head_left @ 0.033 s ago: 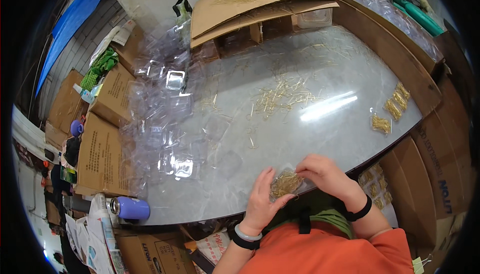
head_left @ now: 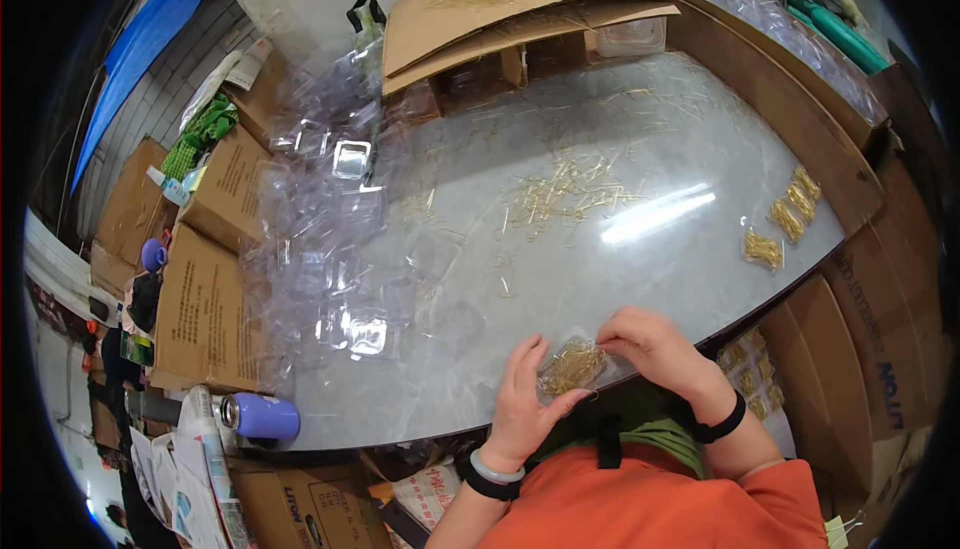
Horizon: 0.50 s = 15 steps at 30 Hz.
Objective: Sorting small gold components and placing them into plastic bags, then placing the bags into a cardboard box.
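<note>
From my remote post I had the left hand point(head_left: 520, 399) curled about a clear plastic packet of thin gold-coloured hooks point(head_left: 572, 369), grip snug between thumb and fingers, at the near edge of the grey glossy worktop point(head_left: 620, 289). The right hand point(head_left: 655, 346) had its fingertips bunched at the packet's right side — whether they pinched it, I couldn't tell
</note>
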Motion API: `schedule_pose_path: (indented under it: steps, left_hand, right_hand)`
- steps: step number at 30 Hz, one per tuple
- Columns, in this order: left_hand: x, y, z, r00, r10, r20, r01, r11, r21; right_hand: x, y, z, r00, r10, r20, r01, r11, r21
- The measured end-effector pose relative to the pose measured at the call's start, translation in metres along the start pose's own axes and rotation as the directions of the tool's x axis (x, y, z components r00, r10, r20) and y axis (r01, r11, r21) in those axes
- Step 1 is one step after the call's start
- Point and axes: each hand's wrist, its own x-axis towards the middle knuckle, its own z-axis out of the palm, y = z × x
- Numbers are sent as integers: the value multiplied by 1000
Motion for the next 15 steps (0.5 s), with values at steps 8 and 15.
schedule_pose_path:
  steps: [8,15]
  left_hand:
    - [-1,0,2,999,27,-30,-26,998,56]
    - [3,-2,1,999,38,18,-38,999,20]
  right_hand:
    - [6,16,-17,987,61,146,-84,985,154]
    - [21,8,-13,970,-21,242,10,999,46]
